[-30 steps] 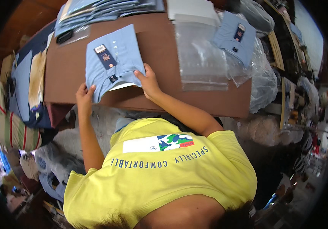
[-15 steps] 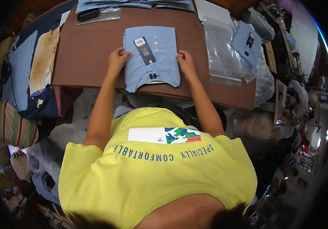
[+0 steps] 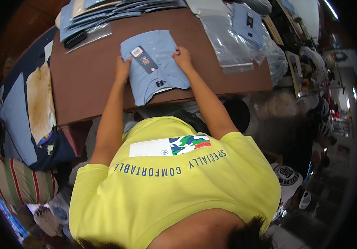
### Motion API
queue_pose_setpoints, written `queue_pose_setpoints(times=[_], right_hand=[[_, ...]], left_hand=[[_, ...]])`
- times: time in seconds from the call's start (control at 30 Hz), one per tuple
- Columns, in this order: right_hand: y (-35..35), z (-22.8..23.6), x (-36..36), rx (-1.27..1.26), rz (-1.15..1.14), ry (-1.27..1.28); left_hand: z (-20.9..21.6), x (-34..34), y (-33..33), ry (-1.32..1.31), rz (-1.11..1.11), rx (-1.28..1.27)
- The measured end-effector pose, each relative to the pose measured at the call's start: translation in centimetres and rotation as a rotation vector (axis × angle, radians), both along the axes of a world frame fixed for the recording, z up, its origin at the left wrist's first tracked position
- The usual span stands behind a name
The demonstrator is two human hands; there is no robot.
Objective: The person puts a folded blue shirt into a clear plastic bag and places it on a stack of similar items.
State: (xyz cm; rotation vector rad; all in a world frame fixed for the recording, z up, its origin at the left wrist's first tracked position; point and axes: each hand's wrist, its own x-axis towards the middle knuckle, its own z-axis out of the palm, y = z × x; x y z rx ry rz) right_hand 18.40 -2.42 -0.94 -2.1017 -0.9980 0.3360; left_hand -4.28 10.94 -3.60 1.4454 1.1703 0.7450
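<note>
A folded light-blue shirt lies on the brown-covered table, its collar toward me and slightly over the near edge. Buttons run down its front, and a dark hang tag rests at a slant on it. Inside the collar sits a small dark neck label. My left hand is closed on the shirt's left edge, thumb on top. At the upper right edge, my right hand pinches the fabric. The fingertips under the cloth are hidden.
The brown table holds a stack of folded blue shirts at the far left. Beside it lies a black item on clear plastic. Clear bags and another folded shirt lie right. A stained cloth hangs at left.
The whole view has turned, so the table and shirt appear further left and tilted. Both hands stay at the shirt's sides, their fingers now closer in on its edges.
</note>
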Motion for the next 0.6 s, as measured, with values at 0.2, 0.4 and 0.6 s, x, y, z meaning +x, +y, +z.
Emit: queue_pose_setpoints(times=[0.2,0.4,0.6], right_hand=[[-3.9,3.2,7.3,0.175,0.115,0.167],[-11.2,1.8,19.9,-0.118,-0.073,-0.254],[-11.5,0.5,23.5,-0.039,-0.017,0.13]], left_hand=[[5.2,-1.1,-0.8,0.114,0.013,-0.19],[5.3,0.0,-1.1,0.081,0.119,0.346],[8.5,13.0,-10.2,0.047,-0.242,0.429]])
